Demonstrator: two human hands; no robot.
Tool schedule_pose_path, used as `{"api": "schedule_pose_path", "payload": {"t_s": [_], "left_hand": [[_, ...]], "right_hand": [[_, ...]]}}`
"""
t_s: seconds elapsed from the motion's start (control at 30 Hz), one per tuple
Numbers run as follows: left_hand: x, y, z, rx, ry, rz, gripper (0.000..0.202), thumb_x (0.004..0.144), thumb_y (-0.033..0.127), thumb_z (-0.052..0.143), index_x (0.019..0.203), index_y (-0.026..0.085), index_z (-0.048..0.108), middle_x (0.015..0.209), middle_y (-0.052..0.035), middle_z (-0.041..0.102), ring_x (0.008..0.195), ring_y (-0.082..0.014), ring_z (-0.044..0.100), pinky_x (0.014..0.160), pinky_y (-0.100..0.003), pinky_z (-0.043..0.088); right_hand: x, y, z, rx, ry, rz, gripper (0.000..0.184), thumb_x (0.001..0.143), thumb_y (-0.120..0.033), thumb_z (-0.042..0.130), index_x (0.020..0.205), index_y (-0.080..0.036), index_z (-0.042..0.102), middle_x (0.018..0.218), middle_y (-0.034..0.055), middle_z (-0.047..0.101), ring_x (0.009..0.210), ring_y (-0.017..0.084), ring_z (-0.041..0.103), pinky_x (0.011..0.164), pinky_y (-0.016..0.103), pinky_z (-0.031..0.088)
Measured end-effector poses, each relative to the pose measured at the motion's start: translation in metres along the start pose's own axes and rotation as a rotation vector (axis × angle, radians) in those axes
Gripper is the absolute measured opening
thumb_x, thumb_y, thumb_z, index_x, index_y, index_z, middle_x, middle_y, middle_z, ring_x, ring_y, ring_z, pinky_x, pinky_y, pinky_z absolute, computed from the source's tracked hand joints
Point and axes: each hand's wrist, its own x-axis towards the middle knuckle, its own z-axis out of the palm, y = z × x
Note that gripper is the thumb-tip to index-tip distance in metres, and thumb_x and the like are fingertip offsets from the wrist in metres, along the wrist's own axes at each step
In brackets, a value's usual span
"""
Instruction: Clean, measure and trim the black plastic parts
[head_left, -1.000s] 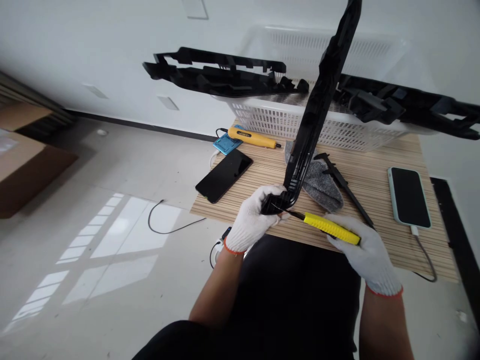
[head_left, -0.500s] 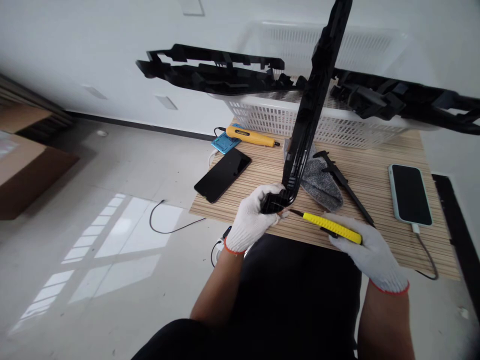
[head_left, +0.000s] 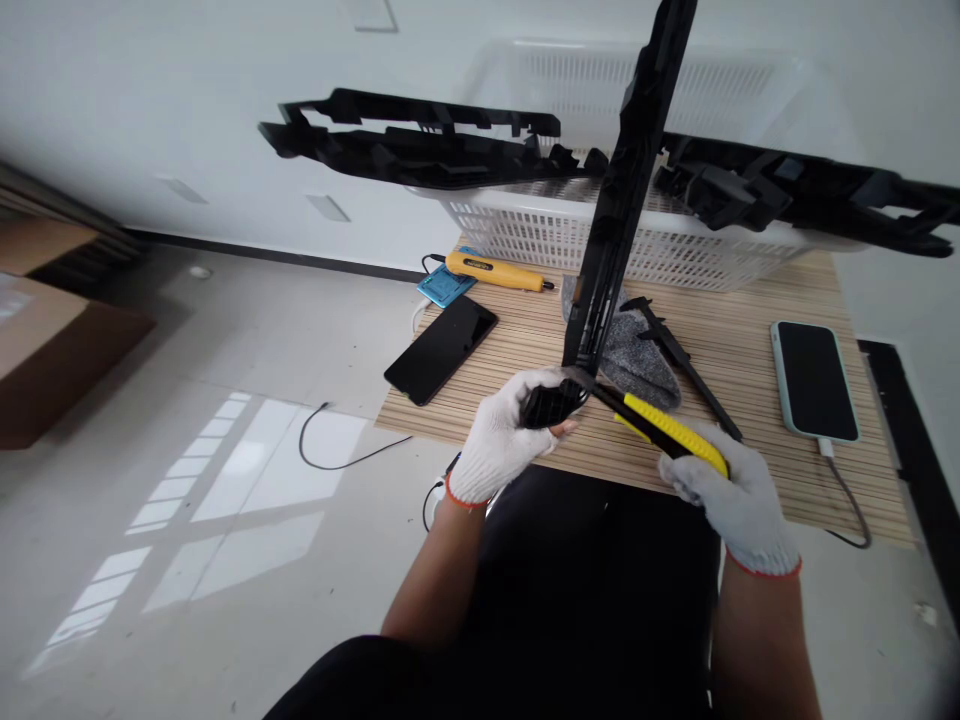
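My left hand [head_left: 504,435], in a white knit glove, is closed on the near end of a long black plastic trim piece [head_left: 616,215]. The piece rises away from me, tilted, past the basket's front edge. My right hand [head_left: 731,490], also gloved, grips a yellow and black utility knife [head_left: 667,430]. Its blade end lies against the corner of the trim piece, just beside my left fingers. A bare fingertip shows through the left glove. Behind the trim piece lies a grey cloth [head_left: 641,365], with a black caliper [head_left: 686,365] partly on it.
A white plastic basket [head_left: 517,232] stands at the table's back, with black plastic parts [head_left: 420,155] lying across it. On the wood-grain table [head_left: 742,345] are a yellow pen-shaped tool [head_left: 499,272], a blue card [head_left: 448,286], a black phone [head_left: 442,350] and a charging phone [head_left: 815,380].
The knife has turned in my right hand, showing more of its black side. Its blade end has moved up onto the trim piece's corner. The left hand keeps its hold.
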Motion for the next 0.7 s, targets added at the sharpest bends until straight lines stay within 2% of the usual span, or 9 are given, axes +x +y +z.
{"api": "schedule_pose_path", "payload": {"t_s": [0.07,0.23,0.37,0.5,0.7], "left_hand": [[0.0004,-0.0010,-0.0007,-0.037,-0.020,0.000,0.042,0.072,0.016,0.085,0.111,0.019,0.069,0.125,-0.0096,0.074,0.112,-0.0254,0.073,0.101,-0.042,0.060],[-0.0003,-0.0022,-0.0012,-0.051,0.007,-0.008,0.043,0.072,0.016,0.087,0.110,0.019,0.069,0.124,-0.0090,0.074,0.106,-0.0220,0.074,0.091,-0.034,0.063],[-0.0004,-0.0012,-0.0015,-0.052,0.014,-0.002,0.042,0.071,0.018,0.089,0.109,0.020,0.069,0.124,-0.0089,0.074,0.115,-0.0246,0.072,0.097,-0.038,0.063],[-0.0003,0.0001,-0.0009,-0.074,0.020,-0.016,0.042,0.069,0.019,0.089,0.106,0.019,0.069,0.121,-0.0097,0.073,0.110,-0.0259,0.073,0.095,-0.041,0.064],[-0.0015,0.0044,0.0015,-0.154,0.017,-0.053,0.041,0.067,0.012,0.086,0.104,0.018,0.068,0.118,-0.0085,0.072,0.096,-0.0200,0.073,0.081,-0.033,0.066]], "right_hand": [[-0.0021,0.0008,-0.0036,-0.031,-0.084,0.010,0.045,0.084,-0.048,0.078,0.120,-0.022,0.077,0.068,0.0009,0.064,0.053,0.014,0.049,0.046,0.025,0.043],[-0.0023,0.0035,-0.0064,-0.006,0.040,0.010,0.043,0.083,-0.047,0.080,0.120,-0.026,0.079,0.063,-0.0002,0.060,0.050,0.013,0.045,0.042,0.025,0.037],[-0.0025,0.0065,-0.0050,0.024,0.101,0.002,0.042,0.081,-0.044,0.080,0.119,-0.027,0.080,0.066,0.0014,0.063,0.051,0.016,0.049,0.043,0.028,0.040],[-0.0022,0.0071,-0.0052,0.007,0.090,0.010,0.040,0.079,-0.041,0.082,0.117,-0.028,0.081,0.065,0.0012,0.064,0.050,0.016,0.050,0.044,0.028,0.043],[-0.0009,0.0068,-0.0066,0.022,0.114,0.012,0.038,0.077,-0.042,0.084,0.113,-0.029,0.082,0.064,0.0010,0.063,0.050,0.016,0.052,0.041,0.026,0.043]]}}
